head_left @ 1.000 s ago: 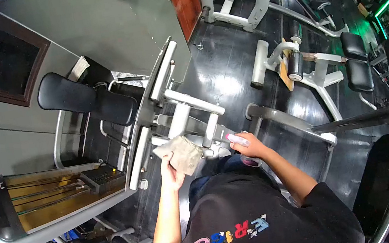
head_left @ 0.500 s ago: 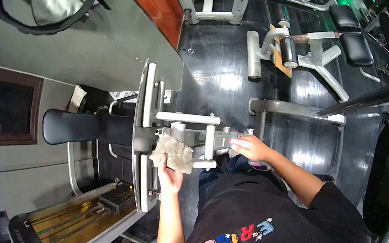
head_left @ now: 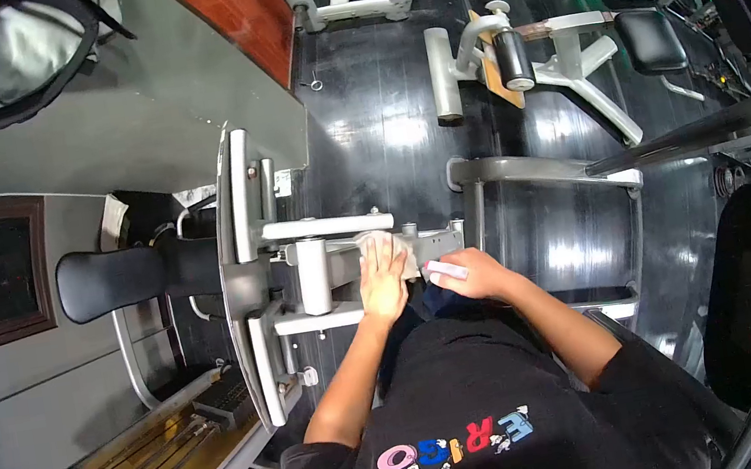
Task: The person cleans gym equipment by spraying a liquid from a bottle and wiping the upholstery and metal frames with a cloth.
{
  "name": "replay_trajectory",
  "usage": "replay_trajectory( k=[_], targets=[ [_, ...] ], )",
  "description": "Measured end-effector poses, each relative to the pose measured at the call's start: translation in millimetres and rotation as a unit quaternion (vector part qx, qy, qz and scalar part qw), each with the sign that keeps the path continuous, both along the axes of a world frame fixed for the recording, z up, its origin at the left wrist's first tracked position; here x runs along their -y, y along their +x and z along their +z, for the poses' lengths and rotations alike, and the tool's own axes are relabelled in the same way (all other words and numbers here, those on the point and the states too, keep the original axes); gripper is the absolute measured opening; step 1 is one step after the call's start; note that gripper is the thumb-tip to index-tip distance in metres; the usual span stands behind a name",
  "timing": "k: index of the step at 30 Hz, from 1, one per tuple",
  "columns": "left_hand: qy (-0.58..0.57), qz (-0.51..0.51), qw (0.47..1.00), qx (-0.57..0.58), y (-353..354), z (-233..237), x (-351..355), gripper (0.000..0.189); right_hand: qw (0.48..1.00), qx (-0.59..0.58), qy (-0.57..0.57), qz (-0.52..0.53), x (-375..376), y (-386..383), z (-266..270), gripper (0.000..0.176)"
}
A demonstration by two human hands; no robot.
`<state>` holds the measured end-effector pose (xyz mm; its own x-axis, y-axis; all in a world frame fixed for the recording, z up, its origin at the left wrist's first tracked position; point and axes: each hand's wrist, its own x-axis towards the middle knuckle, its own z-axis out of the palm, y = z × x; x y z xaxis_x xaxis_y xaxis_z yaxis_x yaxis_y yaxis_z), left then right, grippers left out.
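A second ago the left hand (head_left: 383,279) held the crumpled cloth (head_left: 389,240) up in the air in front of the machine. Now it has come down onto the grey metal arm (head_left: 335,275) of the gym machine, with the cloth under it. The hand lies flat, palm down, its fingers stretched out and close together, pressing the cloth against the metal. Only a pale edge of the cloth shows past the fingertips.

The right hand (head_left: 476,276) is just beside the left, on the same part of the machine. It is curled round a small spray bottle (head_left: 446,270), whose white and pink end sticks out toward the left hand. How much liquid the bottle holds cannot be seen.

The grey arm runs between two white cross bars (head_left: 326,226) to an upright frame plate (head_left: 245,283). Beyond the plate lies a black padded seat (head_left: 110,279), and below it the weight stack (head_left: 226,404). The glossy black floor (head_left: 399,134) carries other machines further off.
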<state>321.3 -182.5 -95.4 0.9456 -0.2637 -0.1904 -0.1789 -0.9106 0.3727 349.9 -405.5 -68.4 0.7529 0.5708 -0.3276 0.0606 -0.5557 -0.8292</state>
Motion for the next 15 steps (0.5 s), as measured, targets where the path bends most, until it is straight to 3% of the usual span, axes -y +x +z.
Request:
replay_trajectory(
  k=[1,4,5,7,8,9,11,13,15],
  targets=[
    [-0.001,-0.002,1.000,-0.002,-0.5,2.0,-1.7,0.054,1.000,-0.002,-0.001,-0.002,1.8,-0.3,-0.3,0.044],
    [-0.161,0.019,0.984,-0.073,-6.8,4.1,-21.0,0.047,0.998,0.045,0.023,-0.036,2.3,-7.6,-2.7,0.042],
    [-0.158,0.020,0.985,-0.071,-10.2,4.1,-27.9,0.047,0.998,0.046,0.026,-0.036,1.9,-5.2,-3.8,0.042],
    [-0.397,0.159,0.879,-0.211,-19.4,2.2,-45.0,0.036,0.999,0.023,-0.005,-0.034,-1.9,1.5,-0.9,0.041],
    [-0.538,0.215,0.771,-0.263,-20.5,0.9,-56.1,0.028,0.999,0.021,-0.001,-0.037,-4.7,3.3,1.1,0.041],
    [-0.493,0.344,0.736,-0.311,-24.6,12.4,-68.0,0.026,0.998,0.015,0.007,-0.054,-9.4,6.3,7.8,0.041],
    [-0.562,0.485,0.617,-0.261,-37.7,7.2,-89.2,0.028,0.997,0.007,0.013,-0.071,-18.3,13.7,9.1,0.041],
    [-0.662,0.485,0.545,-0.169,-33.7,32.3,-87.5,0.036,0.998,0.041,-0.048,-0.027,-29.9,19.4,-3.6,0.042],
    [-0.656,0.491,0.557,-0.135,-33.7,35.1,-89.5,0.043,0.997,0.038,-0.073,-0.008,-39.3,24.4,-11.8,0.043]
  ],
)
